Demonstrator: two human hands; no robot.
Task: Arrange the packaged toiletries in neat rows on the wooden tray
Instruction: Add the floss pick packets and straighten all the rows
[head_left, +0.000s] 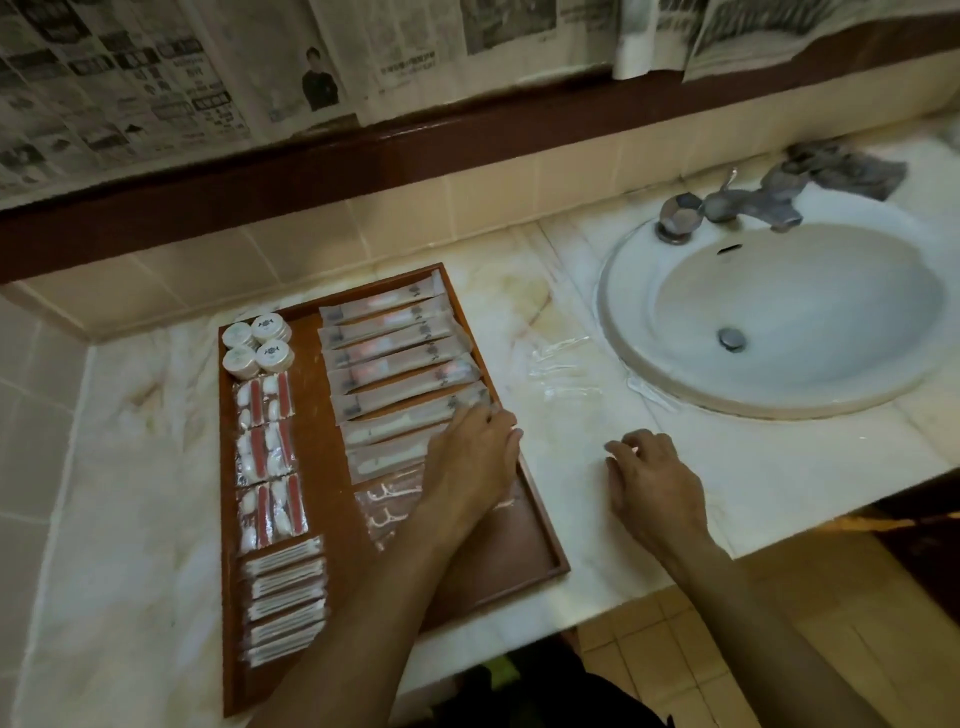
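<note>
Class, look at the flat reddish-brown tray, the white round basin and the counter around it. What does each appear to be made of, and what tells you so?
Reddish-brown tray: probably varnished wood; warm colour, thin raised rim, slight sheen.
White round basin: likely glazed ceramic; smooth and glossy.
Counter: looks like polished marble or marble-look tile; pale surface with yellowish veins and joint lines.

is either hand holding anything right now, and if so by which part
Neither clearly holds anything. The left hand lies over the right ends of the long packets on the tray, fingertips touching them. The right hand hovers, loosely curled, over the counter.
</note>
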